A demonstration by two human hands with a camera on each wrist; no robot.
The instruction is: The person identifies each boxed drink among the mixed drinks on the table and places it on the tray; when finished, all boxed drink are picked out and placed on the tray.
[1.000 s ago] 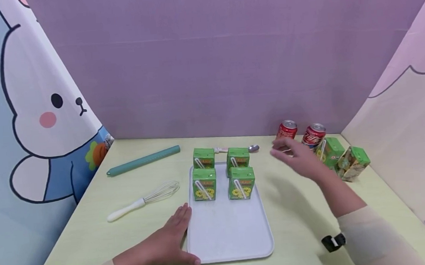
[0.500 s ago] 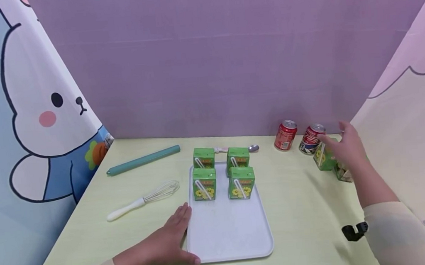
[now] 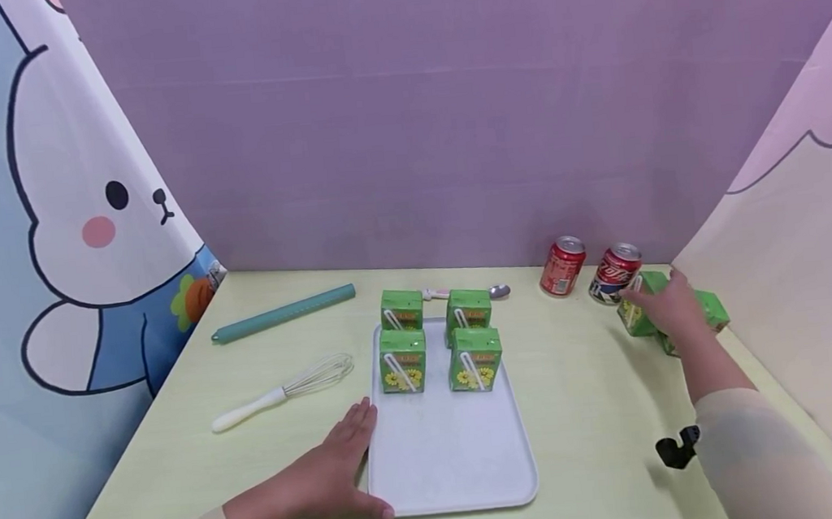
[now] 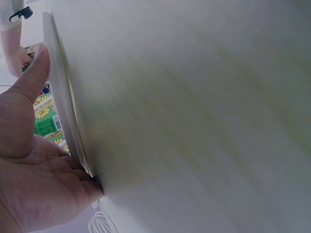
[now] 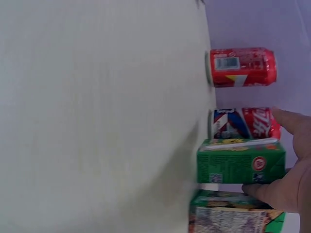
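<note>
My left hand (image 3: 333, 474) rests with extended fingers along the left edge of a white tray (image 3: 450, 460), thumb near its front corner. In the left wrist view, fingertips touch the tray rim (image 4: 65, 97). Green drink cartons with straws, one being the front-left carton (image 3: 402, 362), stand in two rows on the tray's far half. At the far right my right hand (image 3: 672, 308) spreads around another green drink carton (image 5: 240, 162). One digit reaches between it and a neighbouring carton (image 5: 233, 213); another extends above it by a cola can (image 5: 243, 121), with a gap showing.
A second red can (image 3: 563, 267) stands left of that cola can. Behind the tray lies a spoon (image 3: 498, 291). A white-handled whisk (image 3: 283, 392) and a long teal stick (image 3: 284, 313) lie to the left. A purple backdrop (image 3: 406, 130) closes off the table's far edge.
My right hand has moved from in front of the cans rightward to the cartons, then slightly left and down around the nearer-to-can one. The left hand has stayed at the tray.
</note>
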